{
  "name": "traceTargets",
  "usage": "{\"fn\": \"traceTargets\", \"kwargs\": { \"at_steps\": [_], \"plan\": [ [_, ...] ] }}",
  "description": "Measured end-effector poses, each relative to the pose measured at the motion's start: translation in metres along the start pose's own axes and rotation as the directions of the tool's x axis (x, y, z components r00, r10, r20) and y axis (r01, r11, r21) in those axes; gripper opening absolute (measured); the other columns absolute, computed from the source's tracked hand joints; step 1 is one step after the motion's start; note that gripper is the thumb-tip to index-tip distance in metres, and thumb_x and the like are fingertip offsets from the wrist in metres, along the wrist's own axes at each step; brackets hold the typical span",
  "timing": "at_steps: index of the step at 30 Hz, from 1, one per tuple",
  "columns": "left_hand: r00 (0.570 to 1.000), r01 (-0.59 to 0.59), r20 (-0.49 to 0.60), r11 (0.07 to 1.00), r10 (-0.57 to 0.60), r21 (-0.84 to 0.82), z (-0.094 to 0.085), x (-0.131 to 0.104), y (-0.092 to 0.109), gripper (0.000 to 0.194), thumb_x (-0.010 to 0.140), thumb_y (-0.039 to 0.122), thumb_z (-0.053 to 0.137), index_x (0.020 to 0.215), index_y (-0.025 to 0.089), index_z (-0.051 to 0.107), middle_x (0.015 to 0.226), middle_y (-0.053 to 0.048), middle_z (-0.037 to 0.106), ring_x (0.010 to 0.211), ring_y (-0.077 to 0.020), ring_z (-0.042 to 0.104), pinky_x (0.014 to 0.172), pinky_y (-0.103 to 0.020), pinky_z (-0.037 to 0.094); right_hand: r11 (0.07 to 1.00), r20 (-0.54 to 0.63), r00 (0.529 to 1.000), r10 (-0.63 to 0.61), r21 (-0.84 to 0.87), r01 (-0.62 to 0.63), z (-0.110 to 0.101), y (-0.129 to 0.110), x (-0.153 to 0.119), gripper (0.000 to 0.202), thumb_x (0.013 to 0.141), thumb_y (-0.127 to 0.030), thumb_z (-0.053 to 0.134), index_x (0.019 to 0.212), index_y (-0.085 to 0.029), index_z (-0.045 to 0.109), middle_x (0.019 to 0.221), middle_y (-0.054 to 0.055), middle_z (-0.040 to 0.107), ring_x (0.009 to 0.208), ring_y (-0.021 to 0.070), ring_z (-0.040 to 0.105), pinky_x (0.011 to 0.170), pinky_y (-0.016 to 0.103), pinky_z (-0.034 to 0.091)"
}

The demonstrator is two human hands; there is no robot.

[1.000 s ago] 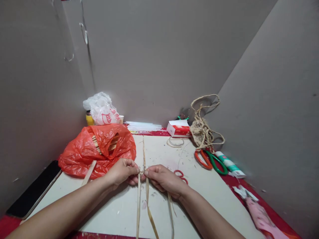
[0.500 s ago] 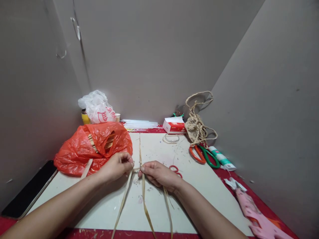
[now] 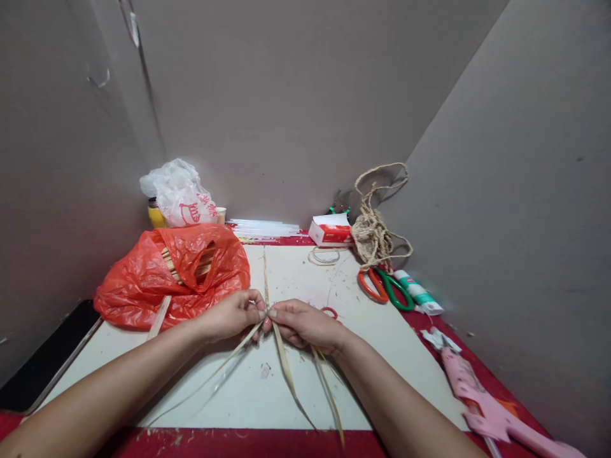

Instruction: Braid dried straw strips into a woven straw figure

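A narrow braid of pale straw (image 3: 266,280) runs away from me over the white board (image 3: 334,388). At its near end, my left hand (image 3: 238,315) pinches the straw between thumb and fingers. My right hand (image 3: 298,321) grips the same spot, its fingertips almost touching the left ones. Loose strands (image 3: 286,369) fan out toward me from both hands, one slanting left, others slanting right. The exact crossing of the strands is hidden by my fingertips.
A red plastic bag (image 3: 138,273) with wooden sticks lies left, beside a phone (image 3: 52,356). At the back are glue sticks (image 3: 262,229) and a red-white box (image 3: 330,230). Rope (image 3: 375,235), large scissors (image 3: 394,289) and a pink glue gun (image 3: 487,394) are on the right.
My left hand has moved right, closing the gap to my right hand. The left strand now slants farther left. The whole view has shifted slightly.
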State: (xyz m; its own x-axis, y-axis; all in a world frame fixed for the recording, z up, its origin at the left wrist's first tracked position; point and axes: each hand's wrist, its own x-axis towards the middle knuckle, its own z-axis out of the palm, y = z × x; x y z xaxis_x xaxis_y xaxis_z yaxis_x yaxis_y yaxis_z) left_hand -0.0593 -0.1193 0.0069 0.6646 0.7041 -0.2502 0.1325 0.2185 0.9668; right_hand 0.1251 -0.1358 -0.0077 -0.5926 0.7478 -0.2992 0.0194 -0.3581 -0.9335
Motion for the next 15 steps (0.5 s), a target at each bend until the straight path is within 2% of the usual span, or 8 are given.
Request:
{"fn": "traceTargets", "kwargs": {
  "at_steps": [4,6,9,11,13,15],
  "plan": [
    [1.000,-0.001,0.027,1.000,0.001,0.001,0.0003,-0.0015,-0.0001,0.032,0.077,0.045,0.058,0.080,0.018,0.042,0.073,-0.001,0.060,0.053,-0.0084,0.057,0.049,-0.019,0.042,1.000,0.018,1.000,0.003,0.009,-0.003,0.0002,-0.0006,-0.0011,0.030,0.084,-0.040,0.049,0.076,-0.013,0.058,0.044,-0.010,0.028,0.034,0.0027,0.018,0.033,0.017,0.012],
    [0.999,0.021,0.034,0.999,-0.022,0.030,0.0012,-0.0024,0.0004,0.030,0.079,0.045,0.055,0.081,0.018,0.043,0.066,0.001,0.058,0.052,-0.0096,0.057,0.050,-0.021,0.044,1.000,0.008,1.000,0.010,0.019,-0.010,0.0007,-0.0010,-0.0015,0.028,0.084,-0.040,0.050,0.075,-0.014,0.056,0.045,-0.010,0.029,0.034,0.0027,0.018,0.033,0.016,0.012],
    [0.999,0.039,0.029,0.992,-0.043,0.124,0.0023,-0.0028,0.0027,0.027,0.081,0.045,0.051,0.082,0.018,0.045,0.048,0.006,0.046,0.038,-0.0065,0.044,0.040,-0.017,0.032,0.999,-0.014,1.000,0.021,0.034,-0.020,0.0011,-0.0016,-0.0018,0.029,0.083,-0.041,0.050,0.073,-0.015,0.053,0.044,-0.010,0.029,0.034,0.0027,0.018,0.032,0.016,0.012],
    [1.000,0.007,0.004,0.988,-0.007,0.155,0.0028,-0.0021,0.0046,0.026,0.080,0.043,0.053,0.079,0.018,0.045,0.047,0.008,0.042,0.035,-0.0040,0.032,0.037,-0.017,0.022,0.999,-0.019,0.999,0.027,0.034,-0.026,0.0009,-0.0016,-0.0017,0.030,0.083,-0.042,0.050,0.073,-0.014,0.053,0.043,-0.010,0.028,0.034,0.0027,0.018,0.032,0.016,0.013],
    [0.999,-0.035,-0.026,0.982,0.040,0.187,0.0031,-0.0011,0.0057,0.025,0.078,0.040,0.056,0.077,0.018,0.045,0.052,0.007,0.045,0.040,-0.0035,0.031,0.040,-0.018,0.021,0.999,-0.021,1.000,0.024,0.032,-0.023,0.0003,-0.0011,-0.0016,0.031,0.083,-0.043,0.050,0.073,-0.014,0.054,0.043,-0.010,0.028,0.034,0.0027,0.018,0.032,0.016,0.013],
    [0.996,-0.068,-0.049,0.973,0.081,0.221,0.0030,-0.0001,0.0055,0.023,0.077,0.037,0.057,0.077,0.017,0.046,0.059,0.005,0.049,0.047,-0.0044,0.036,0.045,-0.017,0.024,0.999,-0.023,1.000,0.017,0.030,-0.016,-0.0002,-0.0004,-0.0015,0.031,0.083,-0.043,0.049,0.073,-0.014,0.054,0.042,-0.010,0.029,0.033,0.0027,0.018,0.032,0.016,0.013]
  ]
}}
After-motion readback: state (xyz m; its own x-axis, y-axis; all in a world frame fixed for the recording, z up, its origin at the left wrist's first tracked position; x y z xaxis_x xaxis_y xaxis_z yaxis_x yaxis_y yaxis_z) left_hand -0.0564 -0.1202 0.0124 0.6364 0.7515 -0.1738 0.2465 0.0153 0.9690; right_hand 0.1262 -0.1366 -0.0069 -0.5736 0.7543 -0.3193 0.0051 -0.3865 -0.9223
